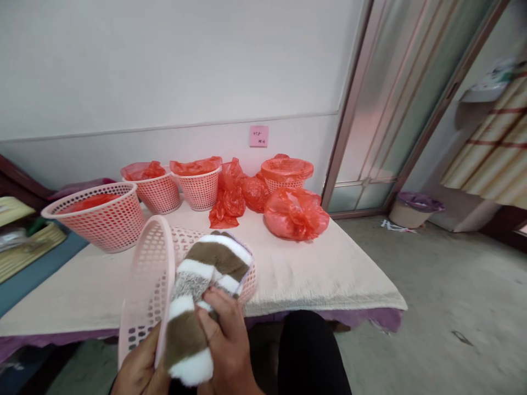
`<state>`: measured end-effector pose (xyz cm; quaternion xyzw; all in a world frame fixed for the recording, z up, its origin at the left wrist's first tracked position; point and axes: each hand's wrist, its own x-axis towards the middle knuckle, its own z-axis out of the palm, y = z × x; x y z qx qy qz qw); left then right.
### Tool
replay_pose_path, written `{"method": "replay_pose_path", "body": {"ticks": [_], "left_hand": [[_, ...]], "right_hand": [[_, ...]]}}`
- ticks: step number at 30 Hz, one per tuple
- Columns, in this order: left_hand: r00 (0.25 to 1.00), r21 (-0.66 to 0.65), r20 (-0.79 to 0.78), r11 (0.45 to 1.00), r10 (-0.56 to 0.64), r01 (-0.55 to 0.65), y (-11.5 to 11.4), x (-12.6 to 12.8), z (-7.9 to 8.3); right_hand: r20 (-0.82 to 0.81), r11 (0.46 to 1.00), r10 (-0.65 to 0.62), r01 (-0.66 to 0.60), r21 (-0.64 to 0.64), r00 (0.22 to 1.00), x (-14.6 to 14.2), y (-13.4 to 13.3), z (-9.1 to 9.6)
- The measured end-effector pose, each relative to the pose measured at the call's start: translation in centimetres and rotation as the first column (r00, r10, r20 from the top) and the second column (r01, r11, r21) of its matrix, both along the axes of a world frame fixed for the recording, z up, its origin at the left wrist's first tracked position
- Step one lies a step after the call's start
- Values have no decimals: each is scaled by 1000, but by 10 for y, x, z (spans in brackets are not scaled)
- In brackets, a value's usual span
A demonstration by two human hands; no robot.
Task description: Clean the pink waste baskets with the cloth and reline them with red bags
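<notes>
Presently, the left hand (140,362) clasps the rim of a pale pink, perforated plastic basket (168,263), tipped on its side ahead of the hands. The right hand (228,334) has its fingers bunched, pinching a plush, brown, white and grey striped cloth (193,285) against the basket's outer wall (whether the left fingers also catch the cloth's near end cannot be told). Caution: a slack left grip could let the basket roll. Uneven right-hand pressure could make the cloth slide off the smooth curve. A leftward swing could knock the tapered pink mesh basket with red plastic inside (119,225), standing beyond the left hand.
</notes>
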<state>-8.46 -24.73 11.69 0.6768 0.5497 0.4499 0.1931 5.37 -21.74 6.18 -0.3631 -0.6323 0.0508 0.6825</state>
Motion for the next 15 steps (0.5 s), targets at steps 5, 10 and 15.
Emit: {"method": "replay_pose_path", "body": {"ticks": [5,10,15], "left_hand": [[990,-205,138,979,37,-8,-1,1,-6],[943,-321,266,941,198,-107,5,6,-1],[873,-313,440,947,209,-69,18,33,17]], "right_hand": [[109,979,-195,200,-32,975,35,38,-28],[-36,932,-221,201,-302,975,61,57,-58],[-50,973,-32,19,-229,998,24,15,-30]]}}
